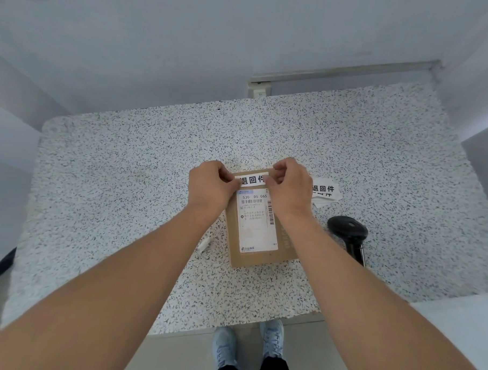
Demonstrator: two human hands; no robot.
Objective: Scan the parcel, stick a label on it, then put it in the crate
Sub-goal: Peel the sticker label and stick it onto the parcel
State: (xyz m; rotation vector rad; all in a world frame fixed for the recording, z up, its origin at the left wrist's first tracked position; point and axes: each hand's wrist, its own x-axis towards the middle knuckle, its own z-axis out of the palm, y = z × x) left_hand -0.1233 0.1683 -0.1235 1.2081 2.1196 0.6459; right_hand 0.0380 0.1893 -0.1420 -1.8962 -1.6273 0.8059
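Note:
A flat brown cardboard parcel [235, 240] lies on the speckled table [125, 179], with a white shipping slip [256, 224] on its top face. A white label [251, 180] with bold black characters sits across the parcel's far end. My left hand [210, 184] pinches the label's left end and my right hand [290, 184] pinches its right end, both with fingers closed on it. Whether the label is stuck down or held just above the cardboard I cannot tell. No crate is in view.
A stack of more white labels [325, 191] lies just right of my right hand. A black handheld scanner [348, 232] rests to the right of the parcel. A small white scrap [204, 244] lies left of the parcel. Walls border the table at the back.

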